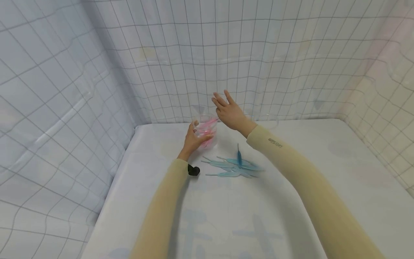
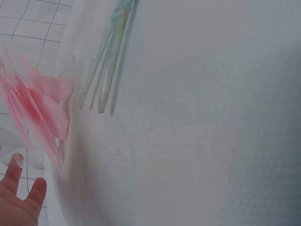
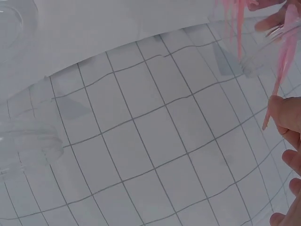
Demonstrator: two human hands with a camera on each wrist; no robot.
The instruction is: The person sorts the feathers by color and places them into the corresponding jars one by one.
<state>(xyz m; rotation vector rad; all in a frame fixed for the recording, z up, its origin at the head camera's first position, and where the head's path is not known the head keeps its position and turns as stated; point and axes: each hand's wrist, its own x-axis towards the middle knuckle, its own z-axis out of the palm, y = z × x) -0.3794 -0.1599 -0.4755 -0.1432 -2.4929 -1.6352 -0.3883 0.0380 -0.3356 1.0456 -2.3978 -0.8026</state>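
Note:
A clear plastic jar [image 1: 212, 144] holding several pink feathers [image 1: 206, 133] stands near the back of the table. My left hand [image 1: 191, 139] grips its side, thumb in front and fingers at the left. Just right of the jar's mouth is my right hand [image 1: 230, 114]; its thumb and index finger pinch a pink feather [image 3: 286, 54] by the quill end, the other fingers spread. That feather's vane reaches over the jar's rim. Nearer me, several blue feathers [image 1: 228, 166] lie in a loose pile on the table, with two quill tips [image 2: 109, 80] showing in the left wrist view.
Another clear jar [image 1: 271, 122] stands at the back, right of my right hand. A white cloth covers the table [image 1: 148, 151]. Grid-patterned curtains [image 1: 181, 46] hang behind and at both sides. A small black device [image 1: 194, 171] sits at my left wrist.

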